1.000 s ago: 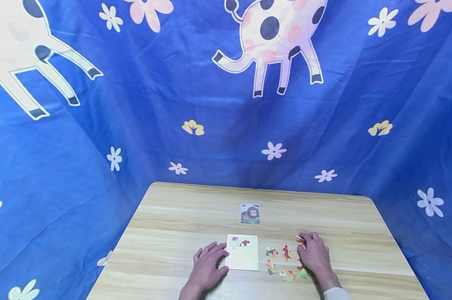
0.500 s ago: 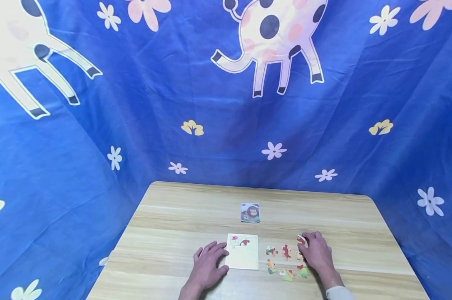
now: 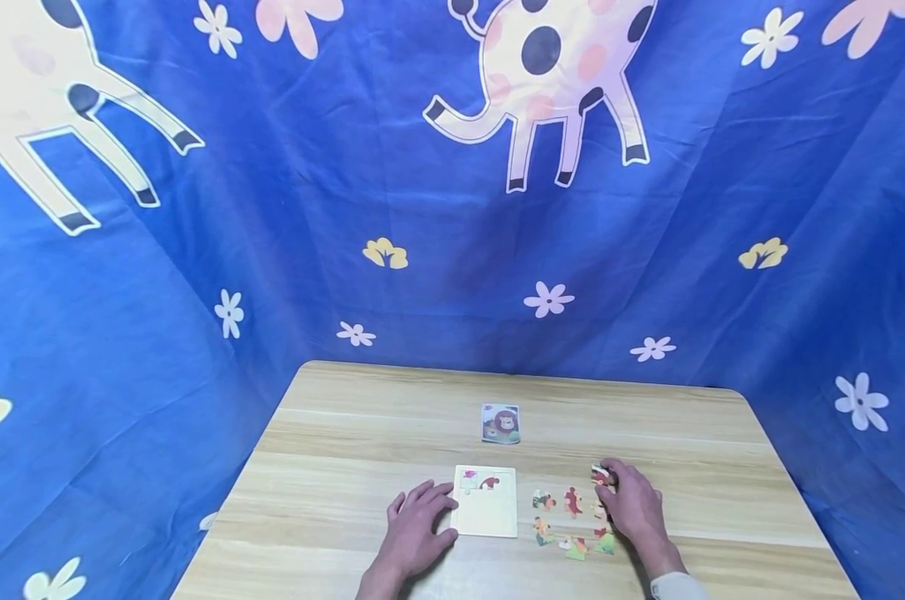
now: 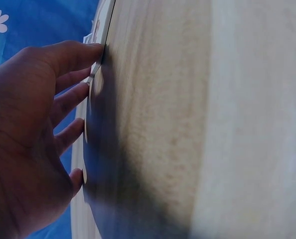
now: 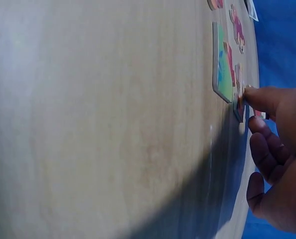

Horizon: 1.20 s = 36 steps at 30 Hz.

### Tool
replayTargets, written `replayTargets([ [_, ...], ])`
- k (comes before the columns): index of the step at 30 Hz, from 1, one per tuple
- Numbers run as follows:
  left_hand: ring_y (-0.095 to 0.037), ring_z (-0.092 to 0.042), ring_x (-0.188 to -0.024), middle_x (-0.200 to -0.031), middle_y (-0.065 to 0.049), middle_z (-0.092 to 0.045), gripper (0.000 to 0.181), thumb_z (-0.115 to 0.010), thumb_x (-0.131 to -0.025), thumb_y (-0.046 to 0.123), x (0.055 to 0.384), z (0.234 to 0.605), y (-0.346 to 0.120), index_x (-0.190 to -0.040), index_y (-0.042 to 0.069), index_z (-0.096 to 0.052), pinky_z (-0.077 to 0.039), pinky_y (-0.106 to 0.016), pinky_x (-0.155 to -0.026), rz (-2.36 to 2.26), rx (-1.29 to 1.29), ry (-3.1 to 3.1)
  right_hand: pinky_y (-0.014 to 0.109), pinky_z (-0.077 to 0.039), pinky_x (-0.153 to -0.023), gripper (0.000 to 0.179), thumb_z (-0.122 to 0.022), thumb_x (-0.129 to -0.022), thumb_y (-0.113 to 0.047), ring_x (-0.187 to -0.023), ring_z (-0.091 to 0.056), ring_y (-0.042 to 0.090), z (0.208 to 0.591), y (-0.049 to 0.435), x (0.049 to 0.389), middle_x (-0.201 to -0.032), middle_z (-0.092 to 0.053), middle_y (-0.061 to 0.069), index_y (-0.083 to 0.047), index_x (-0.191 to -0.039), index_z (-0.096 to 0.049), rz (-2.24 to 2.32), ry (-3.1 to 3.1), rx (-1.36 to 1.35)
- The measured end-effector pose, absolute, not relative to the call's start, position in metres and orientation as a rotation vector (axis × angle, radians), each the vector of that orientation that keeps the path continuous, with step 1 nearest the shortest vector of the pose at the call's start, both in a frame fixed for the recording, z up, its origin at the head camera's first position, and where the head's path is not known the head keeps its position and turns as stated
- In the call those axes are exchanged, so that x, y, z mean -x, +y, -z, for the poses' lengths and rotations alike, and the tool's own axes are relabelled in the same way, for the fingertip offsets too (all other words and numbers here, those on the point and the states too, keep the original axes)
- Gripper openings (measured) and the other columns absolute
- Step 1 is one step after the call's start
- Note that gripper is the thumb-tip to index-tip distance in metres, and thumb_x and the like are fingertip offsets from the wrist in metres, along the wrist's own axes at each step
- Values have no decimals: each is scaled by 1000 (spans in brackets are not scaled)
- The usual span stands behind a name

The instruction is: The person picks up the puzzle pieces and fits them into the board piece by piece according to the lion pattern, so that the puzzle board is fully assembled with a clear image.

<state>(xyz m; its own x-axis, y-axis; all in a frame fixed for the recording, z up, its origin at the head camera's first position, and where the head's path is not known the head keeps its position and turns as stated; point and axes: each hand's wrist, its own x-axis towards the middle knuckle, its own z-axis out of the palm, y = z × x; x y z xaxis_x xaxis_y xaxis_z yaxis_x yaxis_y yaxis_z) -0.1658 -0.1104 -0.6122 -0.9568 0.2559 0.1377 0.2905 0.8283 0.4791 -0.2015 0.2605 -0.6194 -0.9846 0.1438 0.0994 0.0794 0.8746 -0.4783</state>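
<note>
You are resting your left hand along the left edge of the pale puzzle tray, its fingers relaxed and spread, touching the edge without grasping anything; they are probably keeping the tray from sliding. Two fitted pieces are sitting side by side in its far left part. To the right, your right hand is holding one puzzle piece between thumb and fingers, above the worktop at the far right of the loose pieces. Those are lying spread out and picture side up, likely so you can tell them apart. Beyond the tray, the lion picture card is lying face up, presumably where neither hand is covering it.
</note>
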Motion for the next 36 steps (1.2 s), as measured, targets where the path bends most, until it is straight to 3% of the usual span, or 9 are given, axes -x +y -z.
replayTargets([
  [15, -28, -45, -133, -137, 7, -58, 33, -71, -75, 30, 165, 614, -109, -107, 25, -68, -25, -69, -105, 799, 437, -2945, 49, -45, -78, 43, -75, -79, -17, -101, -66, 33, 612, 258, 202, -102, -69, 3, -14, -121, -65, -809, -2891, 171],
  [24, -28, -45, -133, -137, 8, -58, 32, -72, -75, 29, 165, 616, -108, -106, 25, -68, -25, -70, -104, 798, 430, -2946, 48, -43, -80, 40, -75, -80, -20, -101, -64, 29, 612, 246, 205, -105, -65, 5, -17, -119, -65, -844, -2870, 135],
  [36, -29, -45, -133, -137, 7, -58, 32, -72, -75, 30, 166, 617, -109, -106, 25, -67, -24, -70, -104, 806, 434, -2955, 45, -47, -79, 41, -76, -77, -16, -81, -58, 12, 609, 231, 208, -93, -61, -4, -19, -117, -65, -865, -2847, 89],
])
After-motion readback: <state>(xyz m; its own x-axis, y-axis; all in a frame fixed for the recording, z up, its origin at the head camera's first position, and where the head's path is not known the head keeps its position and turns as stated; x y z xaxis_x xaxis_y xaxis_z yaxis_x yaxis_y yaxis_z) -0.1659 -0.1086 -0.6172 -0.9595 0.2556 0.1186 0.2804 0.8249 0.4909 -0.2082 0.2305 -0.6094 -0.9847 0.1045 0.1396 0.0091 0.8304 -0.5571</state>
